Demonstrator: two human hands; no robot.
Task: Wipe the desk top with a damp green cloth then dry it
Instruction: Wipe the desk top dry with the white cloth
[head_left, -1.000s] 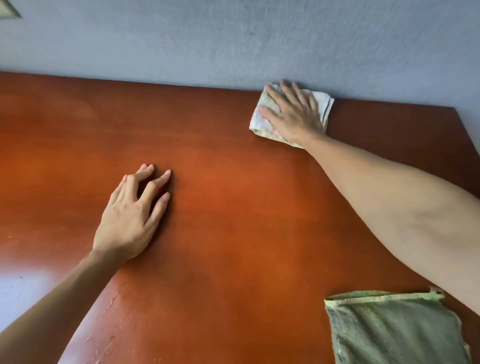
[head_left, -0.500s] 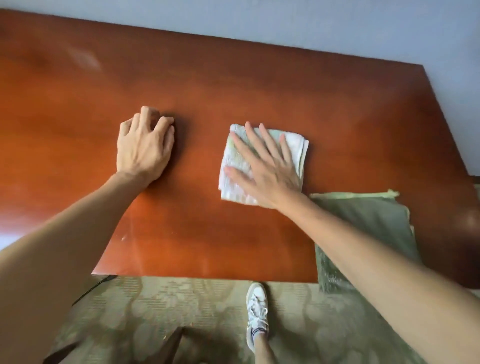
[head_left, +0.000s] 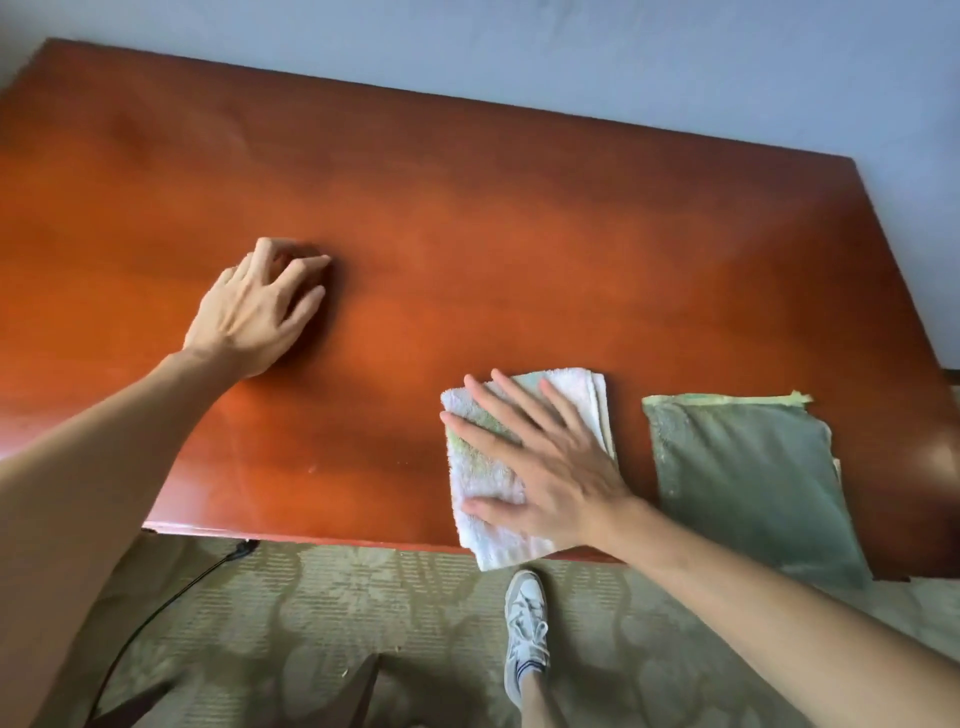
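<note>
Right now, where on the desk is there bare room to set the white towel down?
The desk top is bare along the whole back strip by the wall, and between the left hand and the white towel. The front right is crowded: the right hand presses the towel at the front edge, with the green cloth just beside it.

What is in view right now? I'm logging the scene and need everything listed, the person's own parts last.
desk top: one, reddish-brown, against the wall
white towel: one, folded, near front edge, overhanging it
green cloth: one, folded, right of the towel
wall: one, grey-blue, behind the desk
carpet: one, olive patterned, below
cable: one, black, on carpet, left
shoe: one, white, on carpet
left hand: one, fingers curled, resting on desk
right hand: one, flat on the towel
</note>
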